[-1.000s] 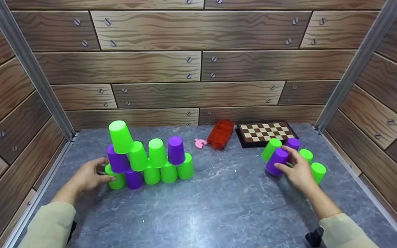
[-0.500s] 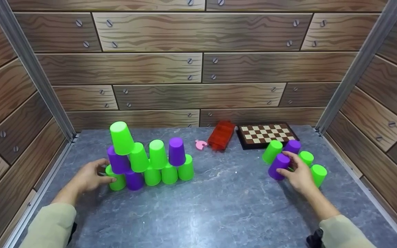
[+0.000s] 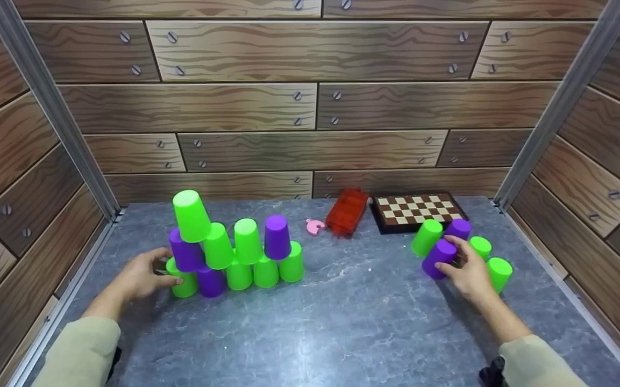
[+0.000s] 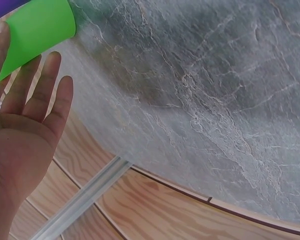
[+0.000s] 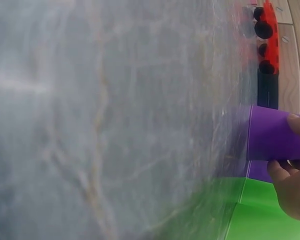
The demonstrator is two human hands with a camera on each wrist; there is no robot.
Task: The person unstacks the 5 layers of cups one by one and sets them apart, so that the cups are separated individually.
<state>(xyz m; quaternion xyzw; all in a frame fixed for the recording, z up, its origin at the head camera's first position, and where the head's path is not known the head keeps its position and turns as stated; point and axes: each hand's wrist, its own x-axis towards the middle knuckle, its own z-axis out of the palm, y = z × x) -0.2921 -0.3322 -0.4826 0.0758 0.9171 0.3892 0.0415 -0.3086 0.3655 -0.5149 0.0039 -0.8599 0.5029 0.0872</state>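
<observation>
Upside-down cups stand stacked in rows at the left. My left hand (image 3: pixel 136 275) holds the bottom row's end green cup (image 3: pixel 185 286) between thumb and fingers; in the left wrist view its other fingers extend loosely past that green cup (image 4: pixel 40 30). Beside it is a purple cup (image 3: pixel 211 281). Above sit another purple cup (image 3: pixel 185 251), two green cups and a purple cup (image 3: pixel 277 237); one green cup (image 3: pixel 191 216) tops the left end. My right hand (image 3: pixel 470 271) pinches a purple cup (image 3: pixel 439 260), also seen in the right wrist view, purple cup (image 5: pixel 275 134), its rim near the tabletop.
Around the right hand stand a green cup (image 3: pixel 426 237), a purple cup (image 3: pixel 458 228) and two more green cups (image 3: pixel 499 274). Behind them lies a checkered board (image 3: pixel 417 210), with a red toy vehicle (image 3: pixel 347 212) and a pink piece (image 3: pixel 315 227) further left. Wood-patterned walls enclose the table.
The right hand and its purple cup have shifted slightly nearer and lower. The left hand stays at the green cup, and the stack is unchanged.
</observation>
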